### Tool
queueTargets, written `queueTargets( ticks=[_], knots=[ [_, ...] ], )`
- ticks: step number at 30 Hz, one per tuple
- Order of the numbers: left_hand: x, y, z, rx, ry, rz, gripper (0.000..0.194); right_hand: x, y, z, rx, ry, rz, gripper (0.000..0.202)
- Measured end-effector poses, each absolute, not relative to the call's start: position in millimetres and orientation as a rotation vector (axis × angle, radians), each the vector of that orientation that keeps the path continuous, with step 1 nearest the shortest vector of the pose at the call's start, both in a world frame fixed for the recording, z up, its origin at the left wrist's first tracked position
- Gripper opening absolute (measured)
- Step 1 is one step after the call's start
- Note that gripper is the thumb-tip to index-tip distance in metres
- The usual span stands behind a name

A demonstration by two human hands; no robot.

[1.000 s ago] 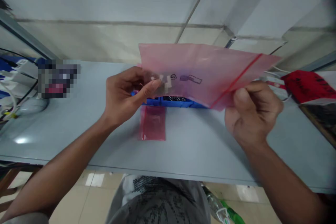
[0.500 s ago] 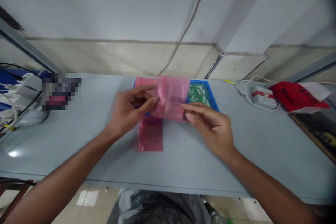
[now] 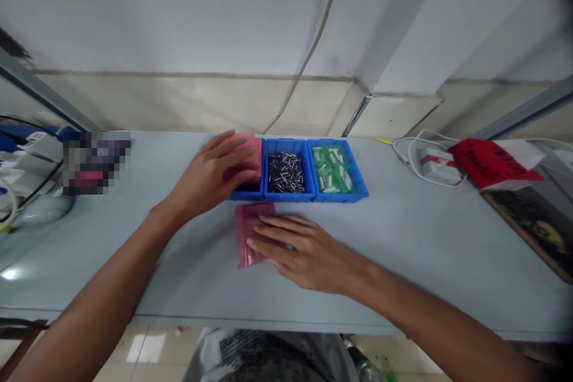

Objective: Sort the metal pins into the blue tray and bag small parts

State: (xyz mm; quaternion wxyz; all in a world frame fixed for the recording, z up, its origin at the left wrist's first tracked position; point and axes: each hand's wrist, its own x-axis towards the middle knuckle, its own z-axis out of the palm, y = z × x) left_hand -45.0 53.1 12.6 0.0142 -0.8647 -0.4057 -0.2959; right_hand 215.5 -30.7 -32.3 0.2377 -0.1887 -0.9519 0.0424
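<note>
My left hand (image 3: 210,173) reaches over the left blue bin (image 3: 248,196), fingers extended across the pink plastic bags (image 3: 249,152) inside it. Whether its fingertips grip a bag is not clear, but they are apart. On the table in front of the bins lies a pink zip bag (image 3: 244,236). My right hand (image 3: 308,253) rests flat on this bag's right part, fingers stretched out. Beside the left bin, the middle blue bin (image 3: 290,197) holds many small metal pins (image 3: 286,172). The right blue bin (image 3: 344,197) contains small white pieces in green-looking plastic (image 3: 332,168).
Left on the table are white plugs or adapters with cables (image 3: 31,170) and a blurred-out dark item (image 3: 96,161). To the right lie a white cable, a small white box (image 3: 441,167), a red bag (image 3: 487,161) and a dark flat board (image 3: 528,227). A wall stands behind.
The pink bag held up between both hands has come down and is out of them. My left hand moved to the left bin; my right hand lowered onto the bag on the table.
</note>
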Motion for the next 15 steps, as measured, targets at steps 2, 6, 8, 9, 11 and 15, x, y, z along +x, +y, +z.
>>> queueTargets(
  ticks=[2,6,8,9,11,15],
  knots=[
    [-43.5,51.0,12.4,-2.801,-1.256,-0.896,0.029,217.9,-30.8,-30.4,-0.518,-2.543,0.108,0.041],
    [-42.8,48.8,14.4,-2.838,-1.275,-0.984,0.025,222.4,-30.8,-28.1,-0.480,-2.458,0.020,0.039],
    [-42.5,48.3,16.3,-2.845,-1.247,-0.989,0.024,224.9,-30.3,-25.1,-0.463,-2.439,-0.008,0.043],
    [-42.2,48.1,17.1,-2.852,-1.236,-0.985,0.024,226.3,-30.0,-22.7,-0.469,-2.434,-0.010,0.045],
    [-41.6,47.8,18.1,-2.865,-1.242,-0.993,0.024,229.2,-29.4,-16.4,-0.516,-2.441,0.004,0.050],
    [-40.5,48.6,15.4,-2.836,-1.313,-1.020,0.024,234.4,-28.4,-4.9,-0.596,-2.481,-0.002,0.050]
  ],
)
